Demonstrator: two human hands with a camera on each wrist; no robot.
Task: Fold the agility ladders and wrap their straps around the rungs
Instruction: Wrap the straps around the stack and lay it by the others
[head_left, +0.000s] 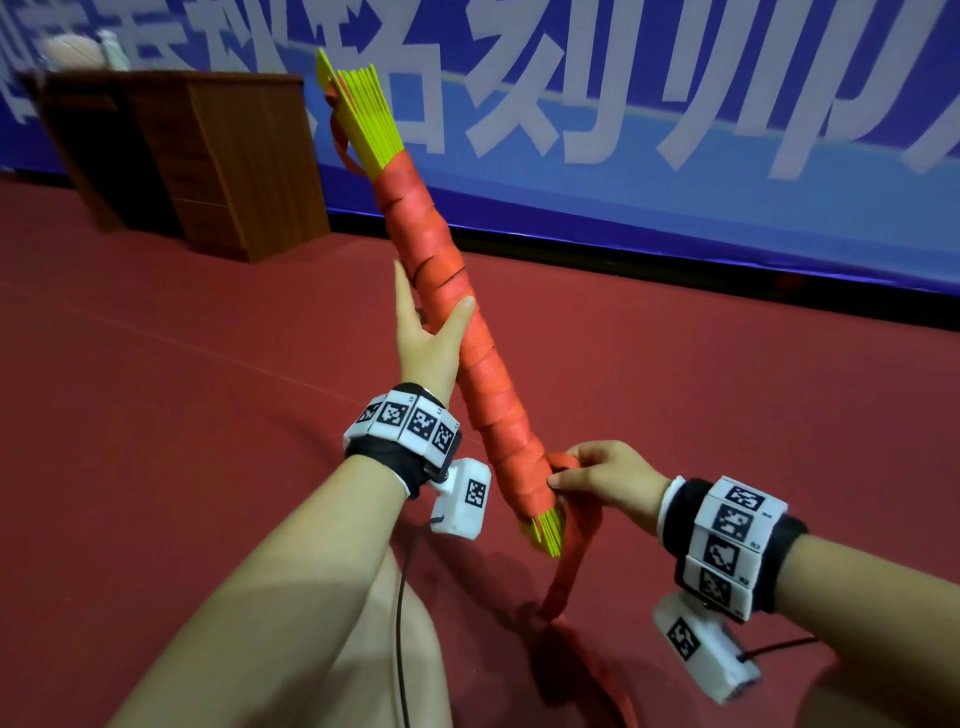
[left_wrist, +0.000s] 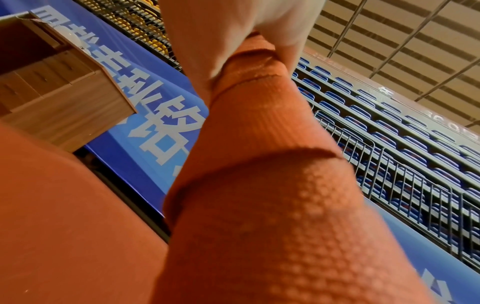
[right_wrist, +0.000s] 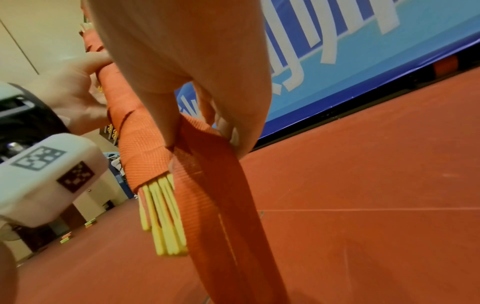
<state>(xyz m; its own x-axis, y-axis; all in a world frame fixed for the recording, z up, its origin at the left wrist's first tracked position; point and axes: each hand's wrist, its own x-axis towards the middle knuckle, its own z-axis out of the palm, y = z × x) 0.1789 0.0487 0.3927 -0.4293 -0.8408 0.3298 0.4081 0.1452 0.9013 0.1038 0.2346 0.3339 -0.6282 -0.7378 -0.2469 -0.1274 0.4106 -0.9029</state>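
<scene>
The folded ladder (head_left: 498, 405) is a long bundle of yellow rungs (head_left: 363, 119) wound in orange strap, held slanting from upper left down to the centre. My left hand (head_left: 431, 338) grips its middle, thumb across the front and index finger straight along the left side. In the left wrist view the wrapped bundle (left_wrist: 259, 185) fills the frame below that hand (left_wrist: 207, 30). My right hand (head_left: 587, 467) pinches the loose strap (head_left: 571, 561) beside the lower rung ends (head_left: 545, 530). In the right wrist view the strap (right_wrist: 221, 195) hangs from those fingers (right_wrist: 228, 115) towards the floor.
I am over a red sports floor (head_left: 208, 389). A wooden cabinet (head_left: 208, 156) stands at the back left against a blue banner (head_left: 675, 130) along the wall. Black cables (head_left: 400, 623) hang from the wrist cameras. Railings and blue stadium seats (left_wrist: 389, 133) rise behind the banner.
</scene>
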